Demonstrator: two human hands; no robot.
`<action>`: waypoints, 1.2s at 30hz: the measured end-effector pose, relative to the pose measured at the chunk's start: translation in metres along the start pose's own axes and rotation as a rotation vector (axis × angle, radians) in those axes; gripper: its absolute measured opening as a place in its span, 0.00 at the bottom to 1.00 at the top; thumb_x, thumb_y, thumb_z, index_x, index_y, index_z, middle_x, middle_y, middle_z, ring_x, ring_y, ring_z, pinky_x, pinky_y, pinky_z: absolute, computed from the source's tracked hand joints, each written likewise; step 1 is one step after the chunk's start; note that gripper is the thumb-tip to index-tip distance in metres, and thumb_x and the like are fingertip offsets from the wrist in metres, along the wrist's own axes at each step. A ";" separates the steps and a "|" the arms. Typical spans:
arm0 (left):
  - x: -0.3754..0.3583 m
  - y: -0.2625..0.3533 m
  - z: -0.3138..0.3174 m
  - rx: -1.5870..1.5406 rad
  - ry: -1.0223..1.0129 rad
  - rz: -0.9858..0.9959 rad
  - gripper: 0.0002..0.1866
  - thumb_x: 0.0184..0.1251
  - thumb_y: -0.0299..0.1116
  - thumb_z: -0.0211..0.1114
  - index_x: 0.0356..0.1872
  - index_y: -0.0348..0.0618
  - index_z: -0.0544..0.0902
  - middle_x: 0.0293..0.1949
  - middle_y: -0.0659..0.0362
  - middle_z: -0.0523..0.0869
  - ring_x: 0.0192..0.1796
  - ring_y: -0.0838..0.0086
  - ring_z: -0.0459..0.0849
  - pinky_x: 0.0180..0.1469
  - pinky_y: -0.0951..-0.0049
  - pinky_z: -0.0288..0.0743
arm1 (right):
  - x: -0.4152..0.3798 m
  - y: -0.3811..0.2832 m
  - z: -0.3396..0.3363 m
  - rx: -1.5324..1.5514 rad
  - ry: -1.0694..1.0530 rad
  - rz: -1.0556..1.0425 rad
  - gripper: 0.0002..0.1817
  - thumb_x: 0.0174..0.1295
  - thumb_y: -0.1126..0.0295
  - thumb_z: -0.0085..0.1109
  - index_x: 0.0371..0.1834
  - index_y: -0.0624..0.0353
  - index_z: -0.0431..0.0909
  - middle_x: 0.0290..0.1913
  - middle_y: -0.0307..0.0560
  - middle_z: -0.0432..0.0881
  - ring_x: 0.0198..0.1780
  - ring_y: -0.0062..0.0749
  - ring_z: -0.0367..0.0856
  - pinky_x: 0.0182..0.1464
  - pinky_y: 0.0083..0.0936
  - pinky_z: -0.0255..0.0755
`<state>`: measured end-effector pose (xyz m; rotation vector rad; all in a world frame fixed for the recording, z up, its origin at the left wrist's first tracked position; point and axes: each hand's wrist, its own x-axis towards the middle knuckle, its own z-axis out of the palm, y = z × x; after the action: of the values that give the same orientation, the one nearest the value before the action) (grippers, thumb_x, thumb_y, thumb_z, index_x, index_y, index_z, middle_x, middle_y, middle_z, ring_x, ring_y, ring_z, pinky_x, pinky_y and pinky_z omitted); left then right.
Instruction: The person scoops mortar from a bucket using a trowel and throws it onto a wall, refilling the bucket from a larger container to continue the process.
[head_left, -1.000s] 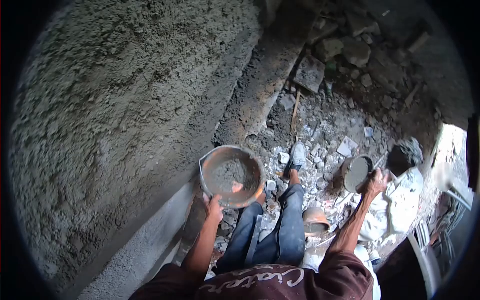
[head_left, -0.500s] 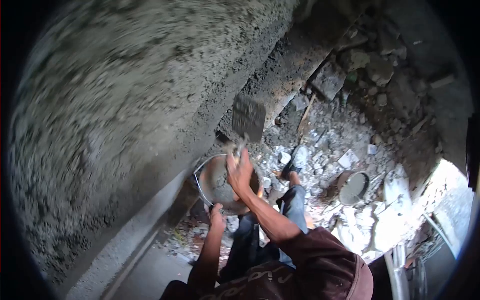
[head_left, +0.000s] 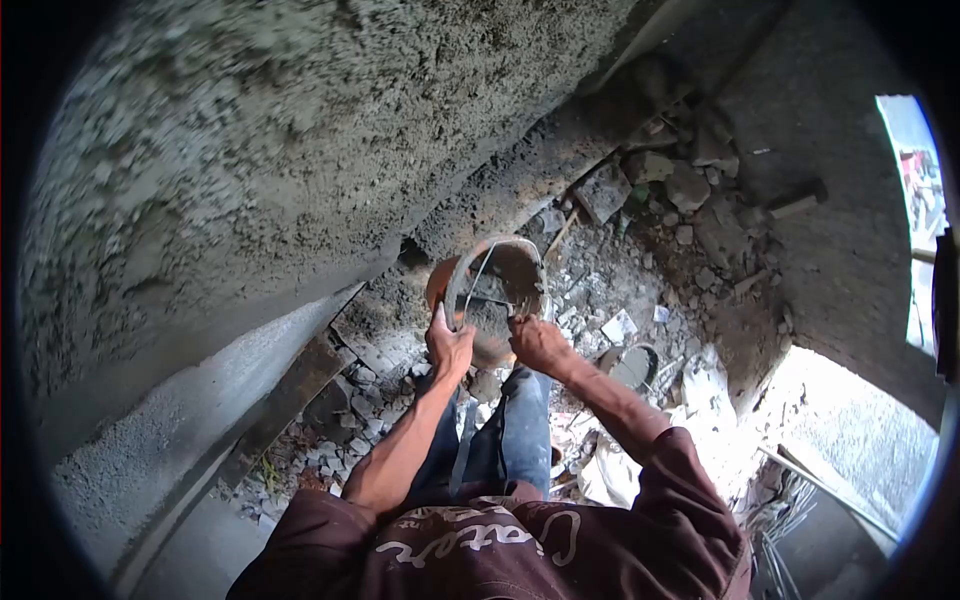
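A mortar-smeared orange bucket (head_left: 438,284) is tipped in front of my legs, its mouth facing up and away. My left hand (head_left: 450,345) is closed on the bucket's near left rim. On the right side of the mouth, my right hand (head_left: 541,345) is wrapped round the handle of a trowel (head_left: 488,301). The trowel reaches into the bucket, where grey mortar lies. Much of its blade is hard to make out in there. A thin wire handle (head_left: 478,272) crosses the bucket's mouth.
A rough, freshly coated wall (head_left: 300,170) fills the upper left. Broken concrete chunks (head_left: 604,192) and rubble cover the ground. A second bucket (head_left: 655,354) with grey mortar stands by my right forearm. White sacks (head_left: 612,475) and metal rods (head_left: 775,555) lie at the right.
The trowel has come down from beside the wall's base into the bucket. The bucket has risen and tipped, with my left hand on its rim. My view has shifted.
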<state>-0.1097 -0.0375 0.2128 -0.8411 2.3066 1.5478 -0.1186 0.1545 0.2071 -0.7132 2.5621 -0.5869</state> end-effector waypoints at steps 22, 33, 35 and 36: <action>-0.005 0.049 -0.058 -0.177 -0.136 0.314 0.28 0.47 0.25 0.58 0.55 0.30 0.71 0.48 0.51 0.80 0.49 0.68 0.78 0.55 0.72 0.69 | -0.050 -0.043 -0.029 1.170 -0.277 0.484 0.19 0.54 0.66 0.54 0.49 0.61 0.75 0.25 0.40 0.76 0.23 0.22 0.75 0.28 0.21 0.71; 0.052 0.027 0.003 -0.363 -0.006 -0.366 0.40 0.46 0.22 0.60 0.66 0.57 0.61 0.61 0.59 0.69 0.62 0.55 0.67 0.56 0.41 0.65 | -0.110 0.051 -0.074 1.884 0.608 0.720 0.11 0.56 0.66 0.55 0.38 0.60 0.73 0.22 0.37 0.71 0.18 0.18 0.68 0.19 0.17 0.67; 0.057 -0.003 -0.010 -0.368 0.041 -0.384 0.40 0.46 0.23 0.60 0.66 0.60 0.61 0.62 0.59 0.68 0.61 0.54 0.68 0.53 0.37 0.66 | -0.146 0.095 -0.089 1.637 0.902 0.874 0.16 0.54 0.64 0.58 0.43 0.60 0.74 0.22 0.36 0.72 0.19 0.19 0.71 0.19 0.16 0.68; 0.056 -0.010 -0.017 -0.350 0.074 -0.403 0.41 0.46 0.23 0.60 0.66 0.60 0.60 0.62 0.59 0.67 0.61 0.54 0.68 0.53 0.39 0.67 | -0.167 0.123 -0.089 1.467 1.026 0.922 0.14 0.56 0.66 0.57 0.44 0.60 0.74 0.22 0.38 0.73 0.20 0.19 0.71 0.21 0.17 0.69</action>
<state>-0.1473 -0.0742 0.1847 -1.3692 1.7773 1.7682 -0.0786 0.3690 0.2653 1.4174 1.7822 -2.2960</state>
